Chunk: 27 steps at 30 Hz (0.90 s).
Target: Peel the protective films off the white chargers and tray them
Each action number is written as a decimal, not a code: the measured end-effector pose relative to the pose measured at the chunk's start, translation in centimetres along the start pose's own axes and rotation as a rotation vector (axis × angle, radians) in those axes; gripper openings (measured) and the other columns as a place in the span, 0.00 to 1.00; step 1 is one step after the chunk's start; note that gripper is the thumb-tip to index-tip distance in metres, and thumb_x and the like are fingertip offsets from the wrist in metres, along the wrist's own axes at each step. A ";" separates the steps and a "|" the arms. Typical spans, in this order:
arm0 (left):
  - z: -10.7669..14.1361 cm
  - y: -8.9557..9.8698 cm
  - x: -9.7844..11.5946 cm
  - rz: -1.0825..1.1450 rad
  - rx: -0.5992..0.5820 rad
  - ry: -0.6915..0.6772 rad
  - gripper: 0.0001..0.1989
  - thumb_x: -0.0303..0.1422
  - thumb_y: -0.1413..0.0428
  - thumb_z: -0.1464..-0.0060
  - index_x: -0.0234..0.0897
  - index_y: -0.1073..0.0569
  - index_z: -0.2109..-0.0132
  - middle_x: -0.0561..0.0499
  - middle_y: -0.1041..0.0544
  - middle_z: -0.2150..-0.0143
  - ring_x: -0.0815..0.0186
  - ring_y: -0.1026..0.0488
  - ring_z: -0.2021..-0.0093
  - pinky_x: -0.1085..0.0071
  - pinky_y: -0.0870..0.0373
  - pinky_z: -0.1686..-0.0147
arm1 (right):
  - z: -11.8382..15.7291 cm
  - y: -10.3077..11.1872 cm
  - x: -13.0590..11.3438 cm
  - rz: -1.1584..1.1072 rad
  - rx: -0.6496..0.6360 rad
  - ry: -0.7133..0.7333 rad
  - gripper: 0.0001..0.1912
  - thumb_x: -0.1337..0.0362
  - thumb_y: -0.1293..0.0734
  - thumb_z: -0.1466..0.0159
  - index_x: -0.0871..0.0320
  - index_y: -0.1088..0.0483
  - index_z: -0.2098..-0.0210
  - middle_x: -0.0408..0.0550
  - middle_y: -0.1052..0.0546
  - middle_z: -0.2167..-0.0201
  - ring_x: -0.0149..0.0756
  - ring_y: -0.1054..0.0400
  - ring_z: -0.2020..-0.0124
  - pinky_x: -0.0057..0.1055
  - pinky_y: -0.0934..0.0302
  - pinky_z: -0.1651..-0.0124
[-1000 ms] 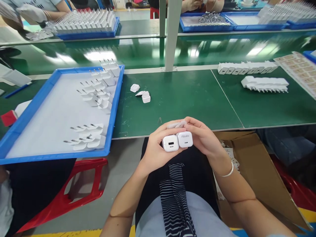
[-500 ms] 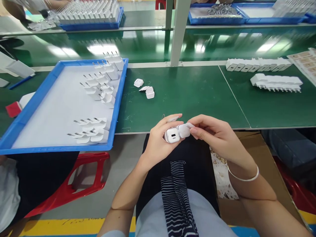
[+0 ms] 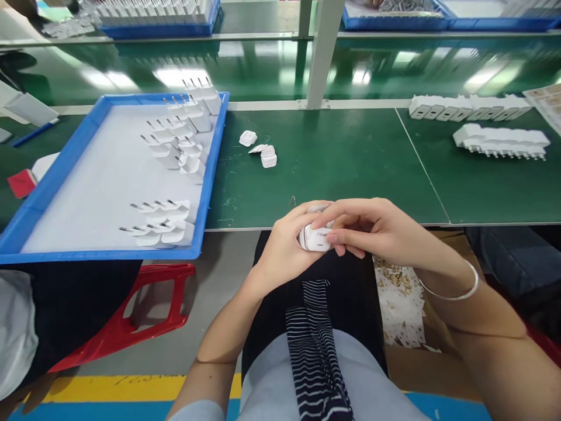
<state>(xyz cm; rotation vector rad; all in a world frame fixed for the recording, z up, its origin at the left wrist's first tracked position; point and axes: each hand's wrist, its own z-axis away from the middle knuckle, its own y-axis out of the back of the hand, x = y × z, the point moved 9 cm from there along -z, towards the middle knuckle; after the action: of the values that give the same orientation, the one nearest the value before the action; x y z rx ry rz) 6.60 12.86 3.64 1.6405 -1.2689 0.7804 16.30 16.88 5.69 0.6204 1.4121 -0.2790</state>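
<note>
My left hand (image 3: 284, 242) is wrapped around a white plug charger (image 3: 304, 240) above my lap, just off the table's front edge. A white square label (image 3: 319, 238) with dark print and a small slot lies over the charger's port face. My right hand (image 3: 366, 231) has its thumb and index finger on this label, at its right and upper edges. Another pale piece (image 3: 318, 207) shows between my left fingers; its kind is partly hidden. On the green table (image 3: 342, 169), small stacks of white square labels (image 3: 268, 156) lie beyond my hands.
To the left, a blue-rimmed tray (image 3: 209, 175) holds rows of white chargers (image 3: 169, 152), pins up. Two rows of white chargers (image 3: 502, 140) lie at the right. A metal post (image 3: 323, 58) rises at the back. Below right stands a cardboard box (image 3: 432, 374) with scraps; a red stool (image 3: 175, 292) is at left.
My right hand has moved left over the charger. The label, held beside the port face before, now covers it. The view has shifted slightly.
</note>
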 end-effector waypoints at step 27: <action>0.1 0.1 0.6 -0.127 -0.029 -0.047 0.14 0.26 0.36 0.45 0.39 0.22 0.51 0.45 0.21 0.43 0.58 0.22 0.44 0.63 0.24 0.46 | -0.9 0.4 -0.6 0.059 0.013 -0.073 0.11 0.72 0.28 0.38 0.54 0.31 0.60 0.34 0.26 0.81 0.24 0.37 0.82 0.21 0.48 0.81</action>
<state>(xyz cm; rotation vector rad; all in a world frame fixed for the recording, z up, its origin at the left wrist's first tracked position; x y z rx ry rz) 6.70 12.57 4.13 1.7065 -1.1898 0.6462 15.62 17.58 6.30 0.6549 1.3203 -0.2621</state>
